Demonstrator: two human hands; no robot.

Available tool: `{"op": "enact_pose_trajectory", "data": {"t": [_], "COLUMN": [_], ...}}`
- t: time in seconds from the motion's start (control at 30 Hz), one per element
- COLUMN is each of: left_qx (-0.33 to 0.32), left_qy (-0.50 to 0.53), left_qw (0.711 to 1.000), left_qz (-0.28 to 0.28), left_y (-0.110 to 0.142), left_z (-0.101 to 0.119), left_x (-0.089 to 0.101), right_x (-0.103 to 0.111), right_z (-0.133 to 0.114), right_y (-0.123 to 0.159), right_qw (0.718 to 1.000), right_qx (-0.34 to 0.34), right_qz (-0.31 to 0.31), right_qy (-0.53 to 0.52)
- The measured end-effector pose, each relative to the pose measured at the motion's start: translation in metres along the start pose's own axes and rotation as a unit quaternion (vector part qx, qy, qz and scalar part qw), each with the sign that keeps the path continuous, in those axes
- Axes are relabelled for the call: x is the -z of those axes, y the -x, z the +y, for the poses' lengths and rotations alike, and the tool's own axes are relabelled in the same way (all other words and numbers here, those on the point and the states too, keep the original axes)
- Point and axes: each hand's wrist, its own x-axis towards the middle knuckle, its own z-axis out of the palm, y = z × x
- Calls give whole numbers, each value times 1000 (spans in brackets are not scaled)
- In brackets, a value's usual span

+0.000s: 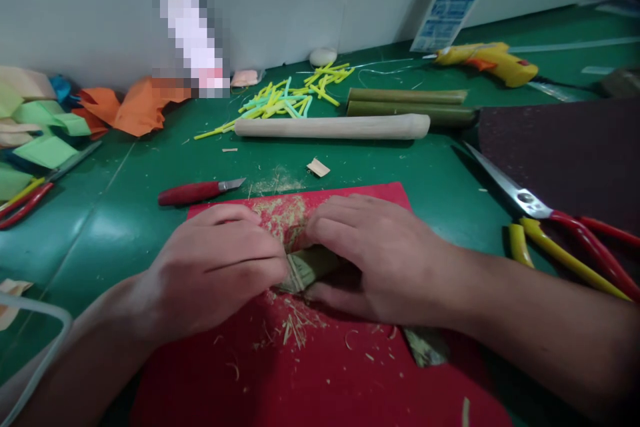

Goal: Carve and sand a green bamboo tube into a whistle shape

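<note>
White cord point(43, 307) curved left of our grip, left hand point(215, 267) and right hand point(373, 253) clamped on a greenish piece point(313, 265), seemingly part-shaved.

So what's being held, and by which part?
A greenish piece: left hand at its left side, right hand around its right part. The fingers hide its ends.

we are holding a green piece point(315, 265) in our right hand point(377, 257), our left hand point(220, 267) apparently gripping its end.
</note>
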Motion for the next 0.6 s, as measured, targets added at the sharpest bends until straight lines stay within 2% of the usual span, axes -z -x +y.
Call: {"op": "enact_pose_trajectory", "data": {"t": [0.27, 0.47, 0.6], "left_qx": [20, 56, 59], "left_qy": [26, 59, 66], "left_qw": [999, 997, 996], "left_qz": [-18, 17, 3], "left_y": [0, 5, 3], "left_z": [-1, 1, 2], "left_x": [0, -2, -2], "right_x": [-2, -1, -1], "right_z": [1, 2, 3], "right_y": [1, 0, -1], "right_qw": [1000, 1000, 999], "right_qx": [19, 26, 34], "right_qz": [11, -5, -4], "right_qy": [16, -2, 0]}}
